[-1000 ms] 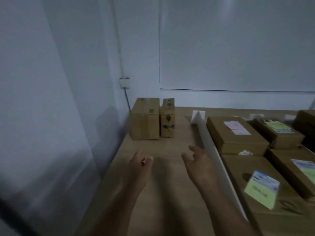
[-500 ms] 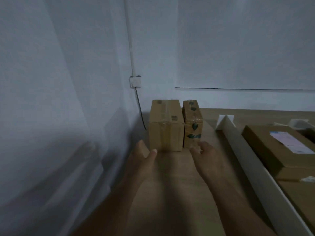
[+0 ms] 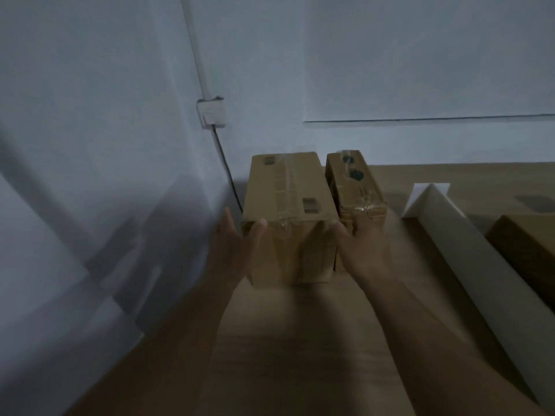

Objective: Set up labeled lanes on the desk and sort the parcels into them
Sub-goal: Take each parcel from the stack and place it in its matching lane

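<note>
Two brown taped parcels stand side by side at the desk's back left corner. The larger parcel (image 3: 285, 187) is on the left and the narrow parcel (image 3: 354, 181), with dark stickers on top, on the right. My left hand (image 3: 237, 244) touches the larger parcel's front left corner, fingers straight along its left side and thumb on its front face. My right hand (image 3: 360, 244) rests against the front of the narrow parcel, with its thumb at the larger parcel's right front edge. A white folded lane divider (image 3: 468, 265) runs along the desk to the right.
The wooden desk (image 3: 300, 340) meets a wall close on the left and another at the back. A white socket box (image 3: 211, 114) with a black cable (image 3: 228, 172) hangs behind the parcels. Another brown parcel (image 3: 525, 244) lies right of the divider.
Both hands have moved forward from the bare desk to the two parcels and now touch them. My view has swung left and closer, so the labelled parcels on the right are out of sight.
</note>
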`<state>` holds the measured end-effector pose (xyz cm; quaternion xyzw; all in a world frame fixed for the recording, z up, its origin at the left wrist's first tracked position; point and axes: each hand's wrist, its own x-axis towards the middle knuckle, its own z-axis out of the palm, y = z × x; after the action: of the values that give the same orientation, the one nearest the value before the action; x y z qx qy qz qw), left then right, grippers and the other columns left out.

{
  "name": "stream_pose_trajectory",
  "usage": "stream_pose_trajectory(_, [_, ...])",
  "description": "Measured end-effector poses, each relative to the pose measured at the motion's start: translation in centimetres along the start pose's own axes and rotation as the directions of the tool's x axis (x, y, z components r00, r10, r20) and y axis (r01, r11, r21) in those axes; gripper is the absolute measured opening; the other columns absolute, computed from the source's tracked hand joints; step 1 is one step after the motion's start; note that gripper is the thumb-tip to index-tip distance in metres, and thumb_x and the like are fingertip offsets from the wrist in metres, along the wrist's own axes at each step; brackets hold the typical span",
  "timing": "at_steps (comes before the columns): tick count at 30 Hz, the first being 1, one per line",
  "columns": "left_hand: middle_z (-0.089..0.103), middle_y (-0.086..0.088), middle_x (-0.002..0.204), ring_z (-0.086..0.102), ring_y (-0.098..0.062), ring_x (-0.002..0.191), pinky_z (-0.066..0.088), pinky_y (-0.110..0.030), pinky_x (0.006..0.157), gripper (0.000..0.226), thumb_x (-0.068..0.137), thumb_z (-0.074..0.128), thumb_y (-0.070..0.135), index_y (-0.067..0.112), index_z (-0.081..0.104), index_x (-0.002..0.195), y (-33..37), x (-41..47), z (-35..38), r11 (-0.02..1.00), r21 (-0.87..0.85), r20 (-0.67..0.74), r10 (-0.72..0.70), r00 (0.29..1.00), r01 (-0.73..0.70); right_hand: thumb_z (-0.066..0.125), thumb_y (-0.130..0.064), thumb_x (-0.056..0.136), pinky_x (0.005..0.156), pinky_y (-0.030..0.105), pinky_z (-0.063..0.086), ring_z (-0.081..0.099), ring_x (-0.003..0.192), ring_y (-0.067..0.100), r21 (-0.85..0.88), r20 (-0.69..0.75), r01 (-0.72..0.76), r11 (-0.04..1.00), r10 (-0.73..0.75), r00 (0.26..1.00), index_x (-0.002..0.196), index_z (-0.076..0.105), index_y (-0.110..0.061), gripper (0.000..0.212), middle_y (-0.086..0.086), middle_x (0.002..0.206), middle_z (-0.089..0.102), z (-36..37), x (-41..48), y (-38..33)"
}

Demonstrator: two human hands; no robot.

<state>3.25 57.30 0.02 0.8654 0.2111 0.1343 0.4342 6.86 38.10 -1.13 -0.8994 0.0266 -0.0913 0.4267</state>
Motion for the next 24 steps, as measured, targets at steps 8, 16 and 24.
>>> stream_pose_trajectory(8, [0.058,0.005,0.086,0.052,-0.002,0.072,0.034,-0.021,0.054,0.026,0.089,0.057,0.039,0.017,0.054,0.102,-0.4,-0.9,1.1,0.991,-0.129,-0.004,0.043,0.999,-0.043,0.049,-0.040,0.094,0.081,0.033,0.044,0.057,0.102,0.023,0.108,0.073,0.018,0.994,-0.026,0.997,0.118,0.054,-0.020,0.032,0.001,0.110,0.061,1.1,-1.5,0.3])
stream_pose_trajectory(16, [0.044,-0.002,0.139,0.043,-0.023,0.127,0.032,-0.028,0.093,0.057,0.092,0.047,0.049,0.022,0.038,0.141,-1.7,-12.9,-2.8,0.994,-0.067,0.039,-0.081,0.996,0.084,0.043,-0.062,0.086,0.082,0.039,0.053,0.061,0.098,0.018,0.031,0.044,-0.045,0.998,0.044,0.998,0.122,0.056,-0.029,0.051,-0.002,0.110,0.064,-2.9,-12.1,2.2])
stream_pose_trajectory(24, [0.061,0.003,0.117,0.057,-0.018,0.109,0.048,-0.033,0.090,0.050,0.082,0.043,0.064,0.040,0.052,0.124,-5.4,-29.4,-4.9,0.995,-0.028,0.118,-0.094,0.989,0.098,0.041,-0.067,0.076,0.077,0.038,0.051,0.061,0.083,0.021,0.030,-0.002,-0.193,0.981,0.193,0.981,0.101,0.065,-0.025,0.055,0.002,0.089,0.063,-10.1,-27.9,6.4])
